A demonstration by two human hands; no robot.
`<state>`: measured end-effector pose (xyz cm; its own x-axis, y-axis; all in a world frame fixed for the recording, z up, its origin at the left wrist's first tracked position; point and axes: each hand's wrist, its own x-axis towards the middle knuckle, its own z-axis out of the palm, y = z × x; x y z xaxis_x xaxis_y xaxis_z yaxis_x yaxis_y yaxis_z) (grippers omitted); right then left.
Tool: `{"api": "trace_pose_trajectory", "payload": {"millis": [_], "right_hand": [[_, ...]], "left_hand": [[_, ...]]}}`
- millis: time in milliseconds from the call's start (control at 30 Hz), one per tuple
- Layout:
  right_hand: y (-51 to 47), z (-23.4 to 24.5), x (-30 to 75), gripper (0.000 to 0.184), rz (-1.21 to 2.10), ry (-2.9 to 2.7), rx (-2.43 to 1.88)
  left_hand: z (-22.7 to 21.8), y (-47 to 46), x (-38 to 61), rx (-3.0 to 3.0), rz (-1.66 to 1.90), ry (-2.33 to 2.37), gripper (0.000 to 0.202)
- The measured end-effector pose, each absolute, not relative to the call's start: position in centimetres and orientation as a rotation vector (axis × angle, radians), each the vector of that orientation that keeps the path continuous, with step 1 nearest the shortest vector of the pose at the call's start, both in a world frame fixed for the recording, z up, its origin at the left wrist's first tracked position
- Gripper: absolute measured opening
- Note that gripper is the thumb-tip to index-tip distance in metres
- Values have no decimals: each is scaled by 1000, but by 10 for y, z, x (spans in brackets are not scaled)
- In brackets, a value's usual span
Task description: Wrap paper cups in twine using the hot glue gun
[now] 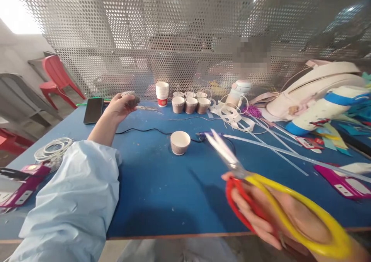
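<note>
My right hand is wrapped round the red and yellow handles of a pair of scissors, whose blades point up and left, slightly apart and blurred. At the back left, my left hand grips a small greyish ball of cord; its exact make is partly hidden by the fingers. A single paper cup wrapped in grey-brown cord stands upright between my hands, touched by neither. Just right of it lies a blue glue gun with a black cable, partly behind the scissor blades.
Several wrapped cups and a stack of white paper cups stand at the back by a perforated metal screen. A phone and coiled white cable lie left. Clear glue sticks, white ribbon, a bottle and bag crowd the right.
</note>
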<state>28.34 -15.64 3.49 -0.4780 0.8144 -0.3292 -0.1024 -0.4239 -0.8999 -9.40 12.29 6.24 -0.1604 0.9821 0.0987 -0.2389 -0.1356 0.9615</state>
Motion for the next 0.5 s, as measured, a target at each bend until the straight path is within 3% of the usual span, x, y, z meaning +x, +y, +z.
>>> {"api": "trace_pose_trajectory", "payload": {"millis": [100, 233, 500], "right_hand": [[-116, 59, 218, 56, 2063, -1124, -791], [-62, 69, 152, 41, 2177, -930, -919], [9, 69, 96, 55, 2207, -844, -1074]], "left_hand": [[69, 116, -91, 1072, 1529, 1037, 28], [74, 110, -86, 1086, 1536, 994, 31], [74, 108, -77, 1083, 1507, 927, 30]]}}
